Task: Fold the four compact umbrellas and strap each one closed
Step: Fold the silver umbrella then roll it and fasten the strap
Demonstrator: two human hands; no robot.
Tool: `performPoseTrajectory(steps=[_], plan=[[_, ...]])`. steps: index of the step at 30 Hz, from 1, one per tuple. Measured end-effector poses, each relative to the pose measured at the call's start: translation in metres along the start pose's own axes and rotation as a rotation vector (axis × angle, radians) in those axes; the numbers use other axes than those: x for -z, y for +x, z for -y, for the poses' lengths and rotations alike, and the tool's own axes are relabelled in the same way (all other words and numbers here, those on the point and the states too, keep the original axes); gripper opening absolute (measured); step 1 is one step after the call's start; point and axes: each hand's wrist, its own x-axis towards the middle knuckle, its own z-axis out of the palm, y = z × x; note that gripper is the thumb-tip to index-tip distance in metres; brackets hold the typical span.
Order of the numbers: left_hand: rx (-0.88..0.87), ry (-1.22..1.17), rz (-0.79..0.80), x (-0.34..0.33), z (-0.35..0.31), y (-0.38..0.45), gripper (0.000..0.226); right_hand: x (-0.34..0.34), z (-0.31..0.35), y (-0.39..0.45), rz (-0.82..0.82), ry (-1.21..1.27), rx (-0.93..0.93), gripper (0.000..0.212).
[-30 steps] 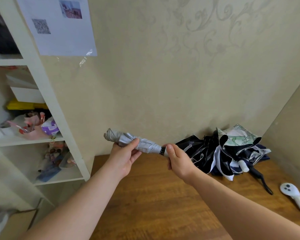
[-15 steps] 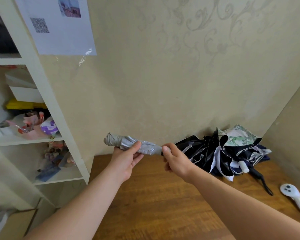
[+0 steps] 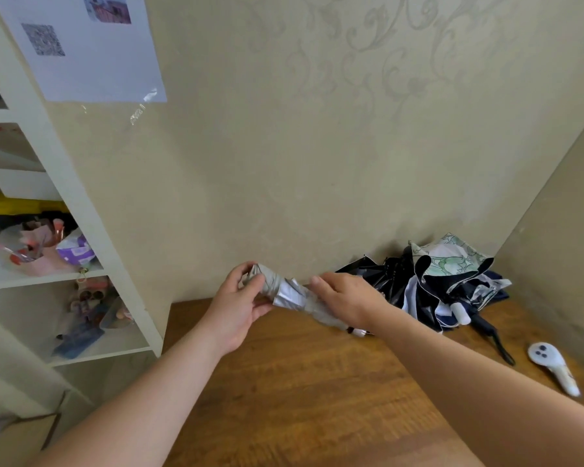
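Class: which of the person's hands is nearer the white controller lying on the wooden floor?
Right. The right hand grips the silver umbrella closer to the white controller; the left hand holds its far end.

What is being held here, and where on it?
The grey umbrella: the left hand grips its canopy's loose end, the right hand grips it near the handle.

Home room corner. Patterned beige wallpaper; white shelf unit stuffed with household clutter; paper sheet taped to its side; wood tabletop against the wall.
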Motion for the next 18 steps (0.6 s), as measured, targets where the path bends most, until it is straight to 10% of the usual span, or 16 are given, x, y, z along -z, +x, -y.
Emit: performPoseTrajectory(steps=[9, 18], plan=[[-0.001, 0.239, 0.020, -0.040, 0.016, 0.001, 0.025, -0.016, -0.002, -0.013, -0.011, -0.038, -0.075, 0.049], [-0.574, 1.599, 0.640, -0.065, 0.004, 0.020, 0.077, 0.018, -0.011, -0.046, 0.339, 0.373, -0.252, 0.050]])
